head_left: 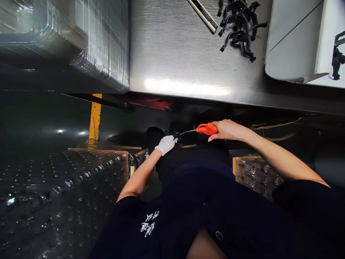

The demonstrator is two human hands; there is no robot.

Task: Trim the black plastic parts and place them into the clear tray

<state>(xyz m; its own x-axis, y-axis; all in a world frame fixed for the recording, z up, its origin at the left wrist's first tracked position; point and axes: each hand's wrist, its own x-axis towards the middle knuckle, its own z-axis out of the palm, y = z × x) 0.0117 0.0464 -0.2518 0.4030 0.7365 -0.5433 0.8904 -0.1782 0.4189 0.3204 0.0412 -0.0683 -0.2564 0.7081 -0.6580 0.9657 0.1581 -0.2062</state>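
Before the steel table point(172, 54), our gloved left hand point(165, 144) pinches a small black part point(175, 135); our right hand point(228, 130) grips the orange tool point(207, 128), its tip at or near it. We judge tip work under way; the next move calls for steadiness.

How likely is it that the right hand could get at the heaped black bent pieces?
Probably not while the right hand holds the orange-handled tool with a thin metal stem; otherwise, nothing visible covers the heaped black bent pieces.
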